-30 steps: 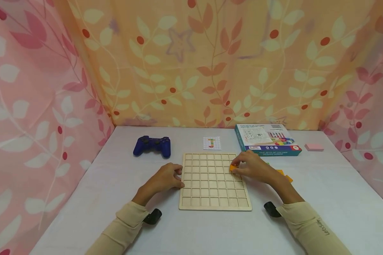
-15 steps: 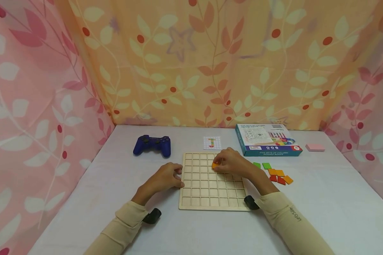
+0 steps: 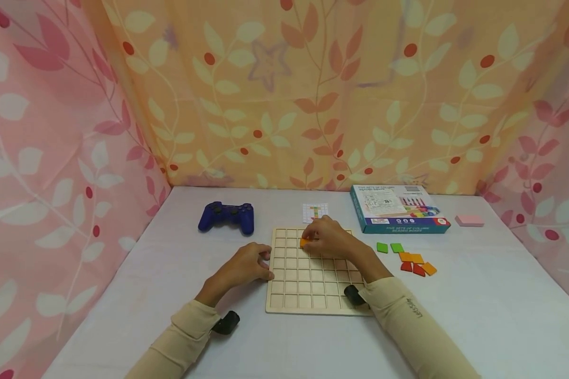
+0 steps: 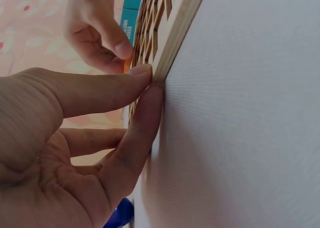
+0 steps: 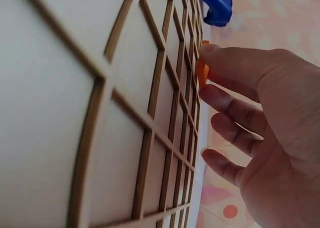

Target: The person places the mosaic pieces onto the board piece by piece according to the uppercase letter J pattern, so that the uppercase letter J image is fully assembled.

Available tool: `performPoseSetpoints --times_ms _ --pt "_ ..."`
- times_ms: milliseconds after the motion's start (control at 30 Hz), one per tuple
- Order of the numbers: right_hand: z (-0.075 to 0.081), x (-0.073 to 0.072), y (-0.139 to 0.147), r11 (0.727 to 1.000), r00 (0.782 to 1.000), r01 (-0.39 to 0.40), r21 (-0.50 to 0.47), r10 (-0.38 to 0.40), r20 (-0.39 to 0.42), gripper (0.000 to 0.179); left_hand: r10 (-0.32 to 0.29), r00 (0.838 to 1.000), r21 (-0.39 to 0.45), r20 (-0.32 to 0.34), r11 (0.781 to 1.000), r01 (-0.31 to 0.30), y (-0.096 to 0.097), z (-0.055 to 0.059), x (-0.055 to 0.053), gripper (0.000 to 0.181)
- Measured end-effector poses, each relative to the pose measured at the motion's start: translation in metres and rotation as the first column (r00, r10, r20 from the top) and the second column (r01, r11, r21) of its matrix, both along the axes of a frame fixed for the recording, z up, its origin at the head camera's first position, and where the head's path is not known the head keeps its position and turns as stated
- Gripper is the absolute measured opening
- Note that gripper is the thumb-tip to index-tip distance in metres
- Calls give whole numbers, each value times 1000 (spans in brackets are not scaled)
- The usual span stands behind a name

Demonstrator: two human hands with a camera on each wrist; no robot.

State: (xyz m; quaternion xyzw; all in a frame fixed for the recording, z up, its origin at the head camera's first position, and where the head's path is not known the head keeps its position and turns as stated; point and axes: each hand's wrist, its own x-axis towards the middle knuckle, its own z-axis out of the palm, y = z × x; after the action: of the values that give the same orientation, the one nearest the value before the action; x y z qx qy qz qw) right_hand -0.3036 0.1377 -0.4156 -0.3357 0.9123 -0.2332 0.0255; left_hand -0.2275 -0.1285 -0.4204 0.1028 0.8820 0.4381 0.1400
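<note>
A wooden grid board (image 3: 303, 288) lies flat on the white table. At its left edge my left hand (image 3: 245, 264) pinches the rim between thumb and finger, as the left wrist view shows close up. My right hand (image 3: 331, 239) holds an orange tile (image 5: 202, 72) between thumb and fingertip, over the far rows of the board, left of the middle. In the head view that tile is partly covered by the fingers. The grid squares visible around the right hand hold no tiles.
Right of the board lie green tiles (image 3: 382, 247), orange tiles (image 3: 429, 268) and red tiles (image 3: 406, 267). Behind it sit a small pattern card (image 3: 309, 211), partly hidden by the right hand, and a boxed game (image 3: 403, 226). A blue game controller (image 3: 226, 215) and pink block (image 3: 469, 220) flank these.
My right hand has carried the orange tile leftward across the far rows, from the board's right side to left of its middle. The loose tiles have come into view. My left hand stays put.
</note>
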Motion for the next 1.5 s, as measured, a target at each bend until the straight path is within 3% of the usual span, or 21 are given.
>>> performPoseSetpoints --times_ms 300,633,1033,1300,1500 --pt "-4 0 -6 998 999 51 27 -51 3 17 2 1000 5 17 1000 -2 3 -1 0 72" --pt "-6 1 -7 999 999 41 27 -41 2 21 1 1000 2 8 1000 -1 3 1 1 72" --pt "-5 -1 -6 999 995 -40 16 41 -90 21 6 1000 -7 7 1000 -6 0 0 0 71" --pt "-2 0 -2 1000 1000 -20 -13 20 -6 22 13 1000 5 7 1000 -13 1 1 1 71" --pt "2 5 9 998 997 47 -36 -44 68 26 17 1000 14 1 1000 -17 1 1 1 71"
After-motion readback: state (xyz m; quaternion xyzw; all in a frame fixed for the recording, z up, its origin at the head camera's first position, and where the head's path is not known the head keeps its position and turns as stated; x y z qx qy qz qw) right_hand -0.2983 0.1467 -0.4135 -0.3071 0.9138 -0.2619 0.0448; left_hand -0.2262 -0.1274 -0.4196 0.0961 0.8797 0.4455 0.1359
